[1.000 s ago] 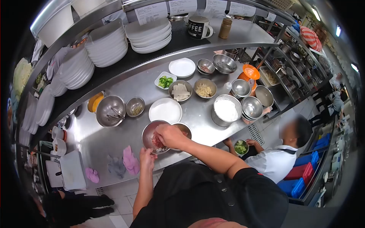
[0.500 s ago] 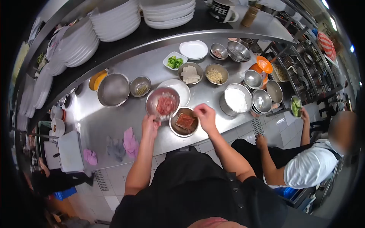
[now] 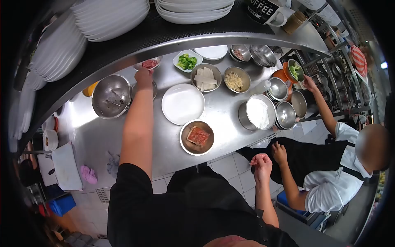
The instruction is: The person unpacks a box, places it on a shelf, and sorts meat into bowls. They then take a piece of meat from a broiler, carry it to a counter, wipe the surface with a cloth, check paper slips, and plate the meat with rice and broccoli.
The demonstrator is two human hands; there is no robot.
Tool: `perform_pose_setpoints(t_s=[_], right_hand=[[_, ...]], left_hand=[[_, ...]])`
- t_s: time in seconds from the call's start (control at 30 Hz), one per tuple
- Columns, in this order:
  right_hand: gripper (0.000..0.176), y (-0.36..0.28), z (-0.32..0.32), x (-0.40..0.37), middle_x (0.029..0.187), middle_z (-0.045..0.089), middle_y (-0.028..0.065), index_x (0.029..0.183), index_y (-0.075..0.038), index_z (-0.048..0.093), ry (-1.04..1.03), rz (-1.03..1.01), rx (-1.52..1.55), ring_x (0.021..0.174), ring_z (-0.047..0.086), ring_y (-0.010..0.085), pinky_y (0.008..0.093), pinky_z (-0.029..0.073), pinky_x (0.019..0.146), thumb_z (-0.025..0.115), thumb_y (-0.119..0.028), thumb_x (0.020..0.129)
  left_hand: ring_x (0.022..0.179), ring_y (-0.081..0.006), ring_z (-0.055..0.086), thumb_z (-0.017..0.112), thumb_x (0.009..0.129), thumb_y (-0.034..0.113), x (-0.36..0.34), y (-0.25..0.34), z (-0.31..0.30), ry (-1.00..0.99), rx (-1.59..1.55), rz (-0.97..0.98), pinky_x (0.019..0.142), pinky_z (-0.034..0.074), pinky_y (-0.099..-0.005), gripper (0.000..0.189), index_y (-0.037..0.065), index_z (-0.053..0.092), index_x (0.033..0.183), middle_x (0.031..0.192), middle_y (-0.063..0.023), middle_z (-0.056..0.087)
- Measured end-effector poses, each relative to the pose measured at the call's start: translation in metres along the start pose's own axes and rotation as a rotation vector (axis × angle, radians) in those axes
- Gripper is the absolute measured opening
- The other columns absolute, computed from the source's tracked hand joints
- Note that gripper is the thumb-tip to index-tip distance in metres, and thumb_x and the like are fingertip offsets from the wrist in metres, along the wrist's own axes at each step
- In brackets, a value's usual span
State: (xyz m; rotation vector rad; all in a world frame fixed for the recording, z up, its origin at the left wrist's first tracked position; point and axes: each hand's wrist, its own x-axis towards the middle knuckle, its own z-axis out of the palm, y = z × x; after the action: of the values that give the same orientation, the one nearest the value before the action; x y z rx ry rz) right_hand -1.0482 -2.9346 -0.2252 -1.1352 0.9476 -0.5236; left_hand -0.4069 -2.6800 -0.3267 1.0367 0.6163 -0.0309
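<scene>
The left hand pinches the near rim of the meat bowl, which holds raw red pieces and sits beyond and to the left of the round plate. The right hand has its fingers curled in, off the bench, to the near right of the round plate. Just beside that plate, on its near side, is the steel bowl with a reddish block. Left of the plate is the large bowl; beyond it, the broccoli dish; to its right, the pot of white powder.
</scene>
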Motion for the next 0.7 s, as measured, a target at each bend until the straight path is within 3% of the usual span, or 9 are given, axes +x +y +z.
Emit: perform_pose_setpoints(t_s=[0.17, 0.27, 0.33, 0.37, 0.43, 0.5, 0.57, 0.67, 0.7], right_hand=[[0.01, 0.001, 0.004, 0.008, 0.076, 0.063, 0.007, 0.087, -0.003, 0.061, -0.008, 0.017, -0.022, 0.064, 0.061, 0.0146, 0.0278, 0.052, 0.062, 0.064, -0.006, 0.096], [0.01, 0.001, 0.016, 0.018, 0.077, 0.063, 0.0064, 0.088, -0.003, 0.061, -0.056, 0.017, 0.0, 0.064, 0.061, 0.0139, 0.0282, 0.052, 0.062, 0.063, -0.007, 0.097], [0.01, 0.0, 0.024, 0.027, 0.078, 0.064, 0.0065, 0.089, -0.003, 0.062, -0.103, 0.008, 0.031, 0.064, 0.062, 0.0138, 0.0278, 0.053, 0.062, 0.063, -0.007, 0.098], [0.01, 0.0, 0.028, 0.029, 0.078, 0.064, 0.0065, 0.089, -0.003, 0.062, -0.138, 0.024, 0.023, 0.064, 0.062, 0.0138, 0.0278, 0.053, 0.062, 0.063, -0.007, 0.098], [0.013, 0.002, 0.038, 0.037, 0.078, 0.063, 0.0079, 0.089, -0.003, 0.061, -0.149, 0.003, 0.041, 0.065, 0.061, 0.0152, 0.0301, 0.055, 0.062, 0.064, -0.011, 0.098], [0.014, 0.003, 0.047, 0.042, 0.079, 0.064, 0.0083, 0.089, -0.002, 0.062, -0.187, 0.004, 0.035, 0.065, 0.062, 0.0152, 0.0303, 0.056, 0.063, 0.065, -0.012, 0.099], [0.013, 0.005, 0.056, 0.046, 0.079, 0.063, 0.008, 0.09, -0.003, 0.061, -0.238, 0.026, 0.029, 0.065, 0.062, 0.0152, 0.0302, 0.055, 0.063, 0.065, -0.012, 0.098], [0.011, 0.012, 0.075, 0.048, 0.079, 0.063, 0.0076, 0.091, -0.003, 0.06, -0.289, 0.059, -0.023, 0.066, 0.062, 0.015, 0.0299, 0.054, 0.064, 0.064, -0.011, 0.098], [0.011, 0.012, 0.081, 0.046, 0.079, 0.063, 0.0076, 0.091, -0.003, 0.06, -0.285, 0.055, -0.027, 0.066, 0.062, 0.015, 0.0299, 0.054, 0.064, 0.064, -0.011, 0.098]], left_hand=[[0.087, -0.0321, 0.069, 0.059, 0.095, 0.006, 0.019, -0.011, -0.025, -0.204, -0.043, -0.009, 0.066, 0.065, -0.0365, 0.024, -0.002, 0.057, 0.117, 0.106, -0.0161, 0.06], [0.079, -0.0281, 0.07, 0.057, 0.097, 0.007, -0.059, -0.008, -0.057, -0.267, 0.011, -0.026, 0.068, 0.062, -0.0354, 0.015, 0.0, 0.053, 0.109, 0.096, -0.013, 0.062], [0.079, -0.0234, 0.069, 0.059, 0.095, 0.006, -0.166, -0.007, -0.097, -0.241, 0.13, 0.127, 0.067, 0.06, -0.033, 0.019, 0.002, 0.053, 0.113, 0.099, -0.0119, 0.063], [0.083, -0.0176, 0.068, 0.062, 0.094, 0.006, -0.137, -0.054, -0.162, -0.411, 0.135, 0.164, 0.066, 0.058, -0.0314, 0.028, 0.004, 0.054, 0.121, 0.109, -0.0115, 0.062], [0.077, -0.0172, 0.067, 0.064, 0.095, 0.012, -0.224, -0.06, -0.228, -0.123, 0.534, 0.31, 0.069, 0.056, -0.0321, 0.041, 0.002, 0.053, 0.133, 0.116, -0.0124, 0.064], [0.092, -0.0245, 0.067, 0.068, 0.092, 0.015, -0.262, -0.058, -0.312, 0.036, 0.838, 0.623, 0.082, 0.055, -0.0376, 0.043, 0.0, 0.056, 0.13, 0.12, -0.0152, 0.064], [0.108, -0.0336, 0.063, 0.071, 0.088, 0.017, -0.263, -0.029, -0.391, 0.205, 0.996, 0.702, 0.097, 0.05, -0.0438, 0.047, -0.001, 0.058, 0.129, 0.122, -0.0184, 0.064], [0.124, -0.0403, 0.056, 0.071, 0.086, 0.018, -0.263, 0.029, -0.451, 0.266, 1.14, 0.743, 0.108, 0.042, -0.0478, 0.049, 0.0, 0.059, 0.131, 0.132, -0.0212, 0.06], [0.132, -0.0408, 0.049, 0.071, 0.087, 0.021, -0.259, 0.037, -0.456, 0.146, 1.37, 0.851, 0.112, 0.038, -0.0511, 0.053, 0.001, 0.057, 0.135, 0.14, -0.0215, 0.055]])
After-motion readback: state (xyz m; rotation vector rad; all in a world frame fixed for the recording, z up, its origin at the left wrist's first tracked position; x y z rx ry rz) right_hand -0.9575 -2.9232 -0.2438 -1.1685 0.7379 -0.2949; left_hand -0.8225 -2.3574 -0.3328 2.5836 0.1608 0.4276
